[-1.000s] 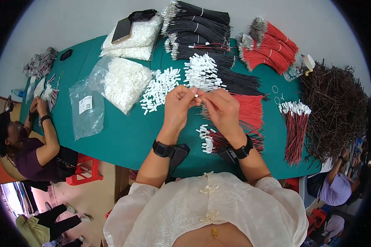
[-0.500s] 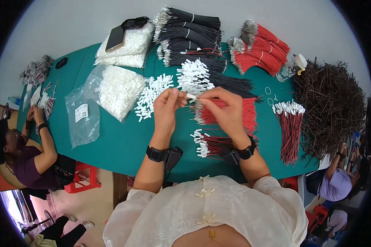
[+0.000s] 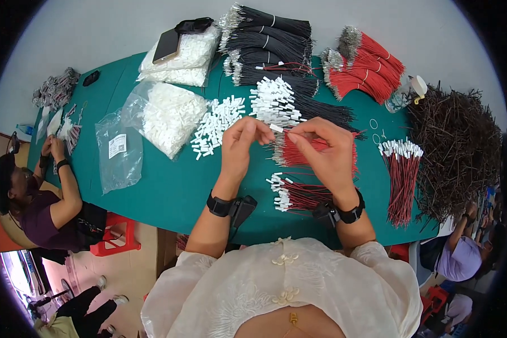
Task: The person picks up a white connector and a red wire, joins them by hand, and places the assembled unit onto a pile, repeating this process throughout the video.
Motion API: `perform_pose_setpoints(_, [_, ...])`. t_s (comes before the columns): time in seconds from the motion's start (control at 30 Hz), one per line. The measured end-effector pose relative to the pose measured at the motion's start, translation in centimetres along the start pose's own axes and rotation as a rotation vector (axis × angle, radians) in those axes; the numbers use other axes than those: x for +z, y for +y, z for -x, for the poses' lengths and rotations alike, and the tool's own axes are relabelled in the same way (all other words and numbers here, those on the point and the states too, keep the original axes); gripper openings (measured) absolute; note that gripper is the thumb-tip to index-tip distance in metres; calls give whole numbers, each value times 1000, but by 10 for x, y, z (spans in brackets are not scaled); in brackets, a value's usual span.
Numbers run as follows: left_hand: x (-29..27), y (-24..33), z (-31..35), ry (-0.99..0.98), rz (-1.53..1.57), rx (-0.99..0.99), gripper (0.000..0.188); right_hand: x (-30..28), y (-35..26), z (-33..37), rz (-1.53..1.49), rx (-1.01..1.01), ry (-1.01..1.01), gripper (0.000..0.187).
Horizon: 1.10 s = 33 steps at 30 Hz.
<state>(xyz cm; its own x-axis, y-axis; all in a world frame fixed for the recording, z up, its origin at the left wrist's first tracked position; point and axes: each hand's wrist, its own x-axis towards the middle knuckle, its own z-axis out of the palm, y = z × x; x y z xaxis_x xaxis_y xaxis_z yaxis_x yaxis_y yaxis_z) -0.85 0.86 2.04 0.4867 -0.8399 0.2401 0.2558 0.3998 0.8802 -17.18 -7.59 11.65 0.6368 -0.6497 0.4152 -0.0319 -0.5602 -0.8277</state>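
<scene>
Both hands were pinched together over the middle of the table: the left hand (image 3: 239,147) and the right hand (image 3: 321,149) held a small white connector (image 3: 276,128) between their fingertips, with a red wire running from it toward the right hand; how tightly each finger closed could not be made out. The hands hovered above a long green table (image 3: 163,191). At its far right lay a large tangled heap of dark brown wires (image 3: 462,146). Along the far edge sat bundles of black wires (image 3: 270,42) and bundles of red wires (image 3: 366,67). To the left were clear plastic bags of white connectors (image 3: 166,115), one with a phone (image 3: 166,46) resting on top, and a nearly flat clear bag (image 3: 118,152). A loose pile of white connectors (image 3: 217,124) lay just left of the hands. Under the right hand was a spread of red wires (image 3: 315,152), partly hidden by it, and nearer the body a finished bundle with white ends (image 3: 298,194). Another person (image 3: 34,197) sat at the left end of the table.
</scene>
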Motion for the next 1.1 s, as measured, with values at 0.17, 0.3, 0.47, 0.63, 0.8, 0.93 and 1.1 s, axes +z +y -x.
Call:
perform_pose_setpoints(0.17, [9, 12, 4, -76, -56, 0, 24, 8, 14, 3, -33, 50, -41, 8])
perform_pose_setpoints(0.3, [6, 15, 5, -68, -206, 24, 26, 11, 19, 4, -25, 52, -78, 8])
perform_pose_setpoints(0.47, [6, 16, 8, -23, -244, 28, 23, 11, 26, 6, -103, 141, -142, 5])
perform_pose_setpoints(0.63, [10, 17, 10, -1, -267, 11, 24, 11, 37, 9, -278, 279, -171, 4])
perform_pose_setpoints(0.8, [12, 16, 7, 59, -197, 36, 23, 9, 40, 10, -365, 346, -173, 5])
perform_pose_setpoints(0.93, [-4, 9, -7, 175, -195, 29, 20, -11, 22, 12, -52, 173, -53, 7])
perform_pose_setpoints(1.1, [-13, -16, -6, 178, -691, -46, 13, -39, 10, 31, 131, 200, -200, 11])
